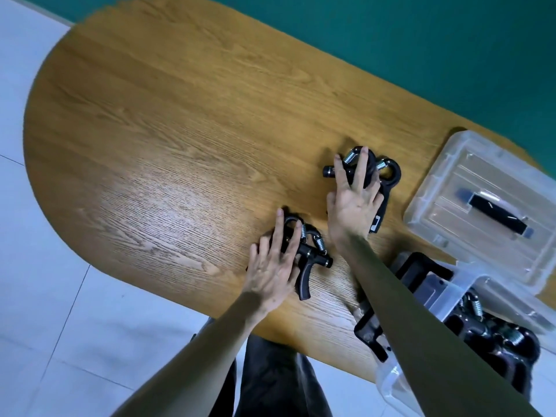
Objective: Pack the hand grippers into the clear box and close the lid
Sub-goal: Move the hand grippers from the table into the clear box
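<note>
Nearest, at five o'clock, the clear box (460, 299) already holds several grippers. On the surface (168, 139), the left hand (272, 270) lies flat-fingered on one hand gripper (313, 260); the right hand (353, 197) covers a pair (388, 171) toward one o'clock, grip not yet closed. Still gathering, I judge: fingers must curl, then lift boxward. The lid (478, 206) waits at three.

Oval wooden table (168, 139) with pronounced grain and a pale sheen on its near left part, its rounded end toward the left. Green wall (421, 40) runs along the far side, beyond the table's far edge. Pale tiled floor (39, 281) lies left and near, below the table.
</note>
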Demonstrator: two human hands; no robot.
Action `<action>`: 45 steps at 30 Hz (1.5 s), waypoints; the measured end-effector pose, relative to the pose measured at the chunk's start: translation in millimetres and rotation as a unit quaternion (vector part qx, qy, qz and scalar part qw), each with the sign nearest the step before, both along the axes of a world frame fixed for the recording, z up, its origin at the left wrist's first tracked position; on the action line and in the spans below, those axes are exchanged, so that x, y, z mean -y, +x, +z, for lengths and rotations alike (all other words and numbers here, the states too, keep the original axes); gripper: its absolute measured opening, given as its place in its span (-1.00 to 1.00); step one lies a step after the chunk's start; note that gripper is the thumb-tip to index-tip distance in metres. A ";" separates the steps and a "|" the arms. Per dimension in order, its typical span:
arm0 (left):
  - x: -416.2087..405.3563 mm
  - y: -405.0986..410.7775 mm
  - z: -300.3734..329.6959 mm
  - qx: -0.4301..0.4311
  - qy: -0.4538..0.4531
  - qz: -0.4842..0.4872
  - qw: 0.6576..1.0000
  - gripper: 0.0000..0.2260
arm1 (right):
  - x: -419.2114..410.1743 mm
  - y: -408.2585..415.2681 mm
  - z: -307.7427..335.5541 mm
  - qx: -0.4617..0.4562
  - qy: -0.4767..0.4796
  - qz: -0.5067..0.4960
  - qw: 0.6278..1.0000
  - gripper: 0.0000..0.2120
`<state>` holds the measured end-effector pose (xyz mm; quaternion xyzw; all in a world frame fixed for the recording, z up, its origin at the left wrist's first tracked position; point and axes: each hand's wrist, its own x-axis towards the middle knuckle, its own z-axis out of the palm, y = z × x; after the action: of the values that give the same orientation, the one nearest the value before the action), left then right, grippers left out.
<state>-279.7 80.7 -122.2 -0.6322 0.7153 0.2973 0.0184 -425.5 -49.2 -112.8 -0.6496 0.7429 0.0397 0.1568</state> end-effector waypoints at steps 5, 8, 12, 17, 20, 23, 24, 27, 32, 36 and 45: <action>4.9 0.7 1.6 0.013 -0.002 -0.017 1.000 -0.22 | -12.4 2.2 6.8 0.007 -0.019 -0.008 1.000 -0.27; 6.4 2.6 5.2 0.025 -0.001 -0.033 0.999 -0.28 | -24.4 2.0 13.0 0.020 -0.029 -0.006 0.999 -0.27; 4.2 6.1 19.5 0.044 -0.007 -0.018 0.999 -0.38 | -42.7 6.6 27.7 -0.001 -0.040 0.008 0.999 -0.30; -3.3 21.7 48.0 0.025 -0.039 0.010 0.999 -0.35 | -72.4 19.0 60.6 -0.014 -0.069 0.035 0.997 -0.34; -11.9 31.7 64.9 0.016 -0.074 0.020 0.997 -0.36 | -93.3 25.3 91.4 -0.027 -0.089 0.049 0.994 -0.34; -16.9 26.9 94.6 0.035 -0.079 0.023 0.996 -0.30 | -121.4 23.3 128.7 -0.046 -0.110 0.044 0.992 -0.31; -18.1 22.2 105.9 0.038 -0.078 0.025 0.996 -0.31 | -130.5 21.1 137.4 -0.050 -0.110 0.035 0.992 -0.30; -25.3 8.2 148.2 0.037 -0.102 -0.003 0.994 -0.32 | -164.3 12.2 168.4 -0.061 -0.115 -0.006 0.991 -0.29; -42.4 -20.6 191.8 0.006 -0.138 -0.024 0.990 -0.32 | -209.8 -12.6 204.7 -0.072 -0.137 -0.082 0.984 -0.28; -60.6 -52.5 205.4 -0.012 -0.144 -0.050 0.988 -0.32 | -236.8 -35.3 215.7 -0.067 -0.143 -0.131 0.979 -0.27; -95.8 -151.4 203.3 -0.024 -0.154 -0.109 0.982 -0.35 | -289.9 -119.4 206.5 -0.039 -0.117 -0.239 0.963 -0.28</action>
<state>-431.1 176.5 81.2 -0.5381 0.8175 0.1950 -0.0642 -544.9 240.7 93.6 -0.4649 0.8815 -0.0608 0.0551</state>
